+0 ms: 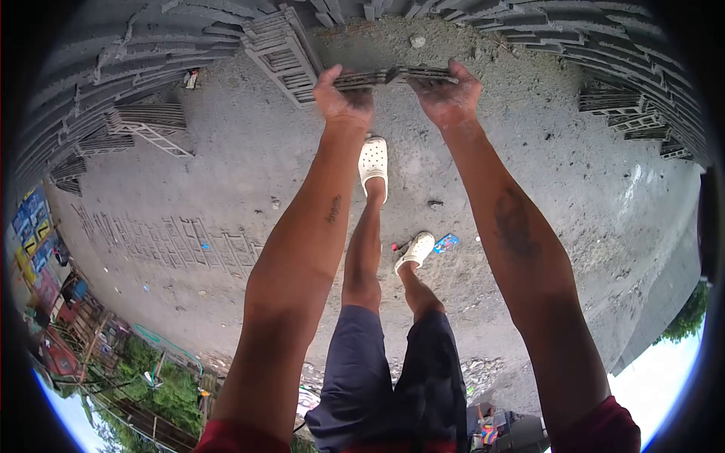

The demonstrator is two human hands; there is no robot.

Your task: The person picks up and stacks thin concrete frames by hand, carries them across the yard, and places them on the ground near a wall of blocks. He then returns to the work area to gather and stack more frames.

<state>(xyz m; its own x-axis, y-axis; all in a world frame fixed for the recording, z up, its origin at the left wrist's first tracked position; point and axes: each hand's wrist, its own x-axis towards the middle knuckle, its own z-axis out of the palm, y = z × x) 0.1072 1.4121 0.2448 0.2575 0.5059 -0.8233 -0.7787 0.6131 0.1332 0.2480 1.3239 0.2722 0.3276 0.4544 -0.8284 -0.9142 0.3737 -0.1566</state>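
In front of me, at arm's length, I carry a grey hollow concrete block (391,76), seen nearly edge-on. My left hand (346,100) is closed round its left end, thumb up along the side. Its right end rests in my right hand (450,96), whose thumb also points up and whose fingers lie mostly hidden underneath. Grey dust coats both hands. Just beyond my left hand stands a stack of hollow blocks (283,57), its open cells facing me.
Long rows of stacked blocks (151,38) curve along the far side, with smaller stacks (621,113) on the right and others (147,121) on the left. My white clogs (373,162) stand on dusty ground beside a blue wrapper (446,242). Block imprints (181,241) mark the floor.
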